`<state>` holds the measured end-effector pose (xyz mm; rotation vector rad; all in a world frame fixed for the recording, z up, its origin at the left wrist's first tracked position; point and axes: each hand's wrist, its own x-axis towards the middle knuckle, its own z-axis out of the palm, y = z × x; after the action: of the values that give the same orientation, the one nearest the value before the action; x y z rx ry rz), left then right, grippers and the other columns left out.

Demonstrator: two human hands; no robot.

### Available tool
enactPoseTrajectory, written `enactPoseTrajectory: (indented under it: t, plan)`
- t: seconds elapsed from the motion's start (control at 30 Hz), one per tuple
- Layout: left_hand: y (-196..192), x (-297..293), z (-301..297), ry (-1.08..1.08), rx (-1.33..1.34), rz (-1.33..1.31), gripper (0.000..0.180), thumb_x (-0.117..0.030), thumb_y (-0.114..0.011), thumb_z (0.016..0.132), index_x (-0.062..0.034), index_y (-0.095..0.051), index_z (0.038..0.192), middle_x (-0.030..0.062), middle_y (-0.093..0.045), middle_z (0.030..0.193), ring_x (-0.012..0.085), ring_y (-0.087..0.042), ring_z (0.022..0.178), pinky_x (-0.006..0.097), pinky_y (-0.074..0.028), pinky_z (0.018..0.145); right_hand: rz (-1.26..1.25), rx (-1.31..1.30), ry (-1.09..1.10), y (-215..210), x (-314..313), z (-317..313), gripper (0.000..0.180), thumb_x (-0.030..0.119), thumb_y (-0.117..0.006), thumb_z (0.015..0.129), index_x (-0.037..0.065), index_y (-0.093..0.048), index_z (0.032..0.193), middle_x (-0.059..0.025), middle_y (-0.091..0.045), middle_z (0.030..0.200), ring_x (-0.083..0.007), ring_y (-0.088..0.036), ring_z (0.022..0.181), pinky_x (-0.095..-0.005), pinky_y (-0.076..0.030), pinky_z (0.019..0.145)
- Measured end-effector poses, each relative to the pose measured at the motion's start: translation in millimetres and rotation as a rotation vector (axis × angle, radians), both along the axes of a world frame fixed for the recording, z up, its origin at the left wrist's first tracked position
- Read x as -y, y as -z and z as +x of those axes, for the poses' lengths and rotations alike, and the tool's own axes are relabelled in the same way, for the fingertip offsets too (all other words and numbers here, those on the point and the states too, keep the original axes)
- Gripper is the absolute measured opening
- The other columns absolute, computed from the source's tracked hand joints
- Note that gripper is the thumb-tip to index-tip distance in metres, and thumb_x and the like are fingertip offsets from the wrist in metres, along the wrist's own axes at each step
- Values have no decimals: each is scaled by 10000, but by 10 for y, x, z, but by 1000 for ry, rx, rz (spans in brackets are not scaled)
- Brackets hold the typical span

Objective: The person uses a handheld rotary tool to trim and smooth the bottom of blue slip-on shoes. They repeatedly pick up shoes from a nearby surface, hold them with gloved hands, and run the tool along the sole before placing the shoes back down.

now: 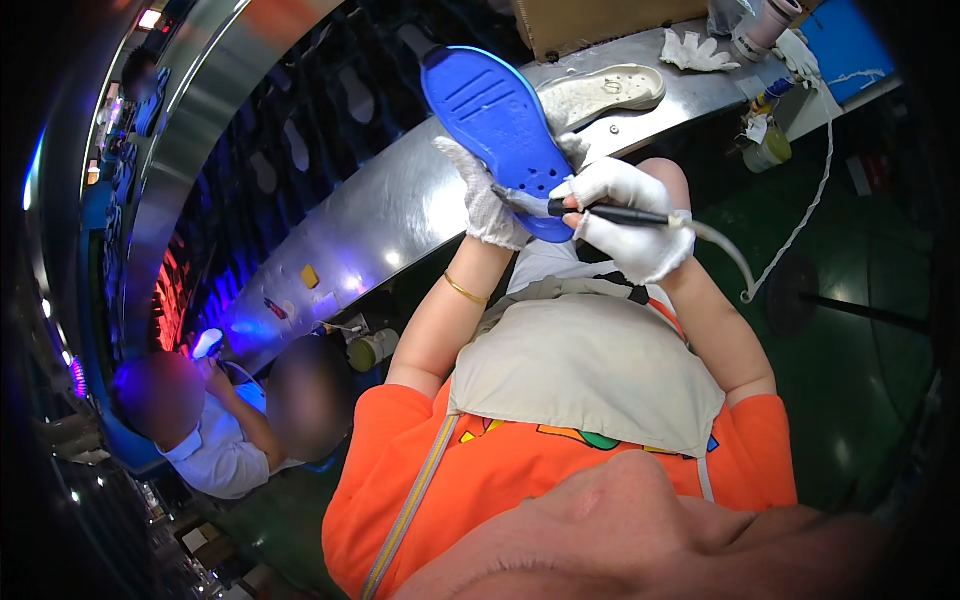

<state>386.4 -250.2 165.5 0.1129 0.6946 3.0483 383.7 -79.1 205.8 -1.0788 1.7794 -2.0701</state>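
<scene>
My left hand [482, 198], in a white glove, grips a blue shoe sole [488, 110] by its lower left edge. The sole is tilted, with its grooved end pointing away from me and its end with several small holes near my hands. In my right hand [640, 228], gloved with bare fingertips, is a brush [625, 214] with a black handle. A pale tube runs from the handle's back end. The brush's bristle end lies against the near part of the sole. Behind the blue sole, a cream sole [610, 95] rests on the metal bench [370, 200].
Dark shoe shapes [355, 95] line the far side of the bench. A cardboard box [610, 25], a loose white glove [695, 52] and a blue bin [845, 50] are at the upper right. A yellow block [309, 276] lies on the bench. Co-workers [220, 455] are at the lower left.
</scene>
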Motion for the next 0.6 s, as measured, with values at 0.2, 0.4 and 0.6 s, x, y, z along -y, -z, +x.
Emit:
enactPoseTrajectory:
  t: [0.2, 0.4, 0.6]
  plan:
    - [-120, 175, -176, -67, -193, -56, 1036, -870, -281, 662, -82, -399, 1324, 143, -536, 1225, 292, -553, 1059, 448, -453, 939, -169, 349, 8, -16, 87, -85, 71, -6, -644, 806, -11, -632, 875, -90, -657, 853, -121, -628, 748, -251, -515, 711]
    - [-110, 344, -320, 39, -266, -31, 1155, -910, -345, 559, -70, -359, 1352, 148, -487, 1291, 289, -531, 1110, 444, -449, 951, -329, 611, -12, -46, 125, -139, 99, 66, -651, 830, 21, -579, 880, -82, -635, 850, -146, -630, 743, -361, -578, 646]
    - [-307, 386, -298, 29, -260, -325, 1203, -881, -427, 517, 5, -364, 1330, 236, -508, 1233, 348, -540, 1112, 478, -461, 941, 48, 517, -24, -96, 115, -168, 111, -14, -632, 790, -5, -585, 890, -108, -622, 914, -167, -621, 803, -334, -575, 740]
